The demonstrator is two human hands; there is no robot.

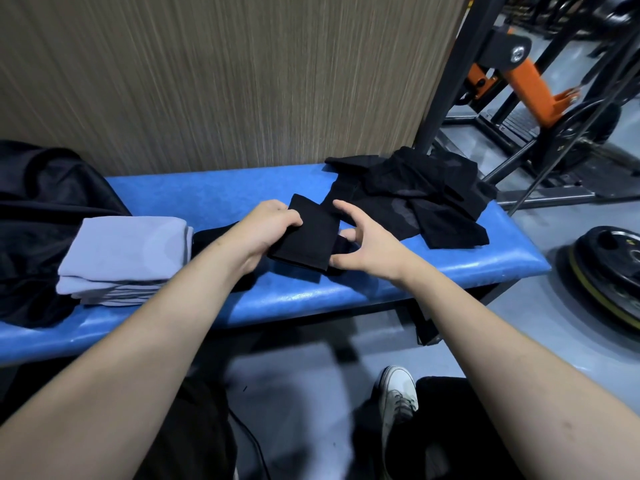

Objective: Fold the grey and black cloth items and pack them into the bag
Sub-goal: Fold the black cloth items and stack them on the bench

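The left hand (pixel 273 226) has its fingers (pixel 292 220) curled over the near-left edge of a small folded black cloth (pixel 310 237), pinning the fold so it cannot spring open. Across from them, the right hand (pixel 363 237) is released: its fingers spread and gently bent, tips close to the cloth's right edge and thumb near the lower corner, probably ready to tuck or flatten that side, though whether they touch the fabric is hard to tell. A dark strip of cloth runs under the left wrist, seemingly the same piece trailing off.

Beyond the right fingers lies a loose heap of black cloths (pixel 422 199), unfolded, within easy reach for the next pick. Left of the left forearm sits a neat stack of grey cloths (pixel 124 258), already folded. Just past that stack rests the black bag (pixel 45 216), close enough that packing should be short work. Everything sits on the blue padded worktop (pixel 214 195).
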